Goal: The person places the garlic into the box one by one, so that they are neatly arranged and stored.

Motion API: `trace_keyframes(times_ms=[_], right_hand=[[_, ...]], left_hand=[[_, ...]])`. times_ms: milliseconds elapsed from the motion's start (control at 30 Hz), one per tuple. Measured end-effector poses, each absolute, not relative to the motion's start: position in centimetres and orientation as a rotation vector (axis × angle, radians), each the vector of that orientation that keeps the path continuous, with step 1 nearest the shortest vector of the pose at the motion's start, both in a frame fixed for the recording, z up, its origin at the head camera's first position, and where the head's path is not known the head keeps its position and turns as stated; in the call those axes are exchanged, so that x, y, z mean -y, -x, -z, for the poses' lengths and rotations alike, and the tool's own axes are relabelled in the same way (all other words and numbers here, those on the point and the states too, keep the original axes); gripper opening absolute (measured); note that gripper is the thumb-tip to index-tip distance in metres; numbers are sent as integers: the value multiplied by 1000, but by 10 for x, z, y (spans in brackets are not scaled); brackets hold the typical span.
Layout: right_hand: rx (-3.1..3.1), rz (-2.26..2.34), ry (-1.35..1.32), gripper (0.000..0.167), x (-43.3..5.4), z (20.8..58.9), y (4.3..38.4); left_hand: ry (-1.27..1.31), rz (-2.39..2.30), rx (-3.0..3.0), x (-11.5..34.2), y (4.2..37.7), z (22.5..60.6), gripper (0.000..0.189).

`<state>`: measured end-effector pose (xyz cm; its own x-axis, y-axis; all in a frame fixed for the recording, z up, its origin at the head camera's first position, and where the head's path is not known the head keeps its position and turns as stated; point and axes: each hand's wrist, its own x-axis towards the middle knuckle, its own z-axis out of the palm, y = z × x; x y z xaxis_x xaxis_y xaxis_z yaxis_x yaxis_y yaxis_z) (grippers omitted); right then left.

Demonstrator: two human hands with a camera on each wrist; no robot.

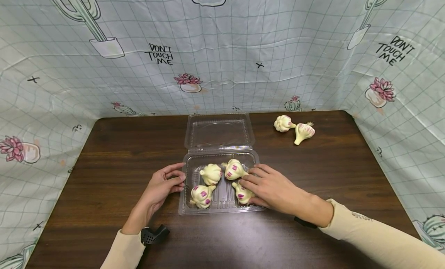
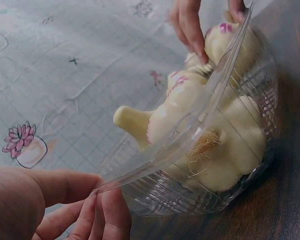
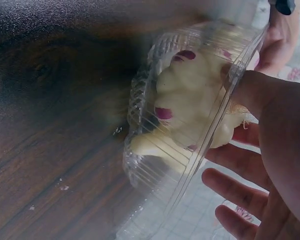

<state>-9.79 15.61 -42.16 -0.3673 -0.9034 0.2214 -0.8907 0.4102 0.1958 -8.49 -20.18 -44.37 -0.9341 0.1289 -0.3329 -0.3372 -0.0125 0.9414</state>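
Observation:
A clear plastic clamshell container (image 1: pixel 220 211) lies open on the table with several garlic bulbs inside. My left hand (image 1: pixel 164 186) pinches its left rim, thumb on one side and fingers on the other, as the left wrist view shows. Over the right end, my right hand (image 1: pixel 271 188) holds the front right garlic bulb (image 1: pixel 242 192), its thumb inside the rim. Behind that bulb is another garlic bulb (image 1: pixel 233 169), close to the right fingertips. On the left half sit a back garlic bulb (image 1: pixel 211 174) and a front garlic bulb (image 1: pixel 202 196).
The container's raised lid (image 1: pixel 219 132) stands toward the back. Two more garlic bulbs, one round (image 1: pixel 283 123) and one with its stem forward (image 1: pixel 304 132), lie at the back right of the dark wooden table (image 1: pixel 132 145). A patterned curtain (image 1: pixel 222 68) encloses the back and sides.

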Motion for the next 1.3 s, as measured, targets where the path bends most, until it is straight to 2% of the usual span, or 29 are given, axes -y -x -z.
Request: trace_keyframes(times_ms=[500, 700, 1133, 1300], right_hand=[[2322, -174, -1478, 42, -171, 417, 103], [2287, -260, -1334, 63, -189, 416, 114], [2386, -230, -1108, 71, -248, 421, 156], [2480, -217, -1012, 52, -274, 424, 170]], left_hand=[[232, -2005, -1954, 201, 84, 444, 52], [226, -2001, -1951, 202, 84, 443, 53], [217, -2001, -1951, 202, 86, 442, 53], [214, -1995, -1955, 202, 85, 440, 54]])
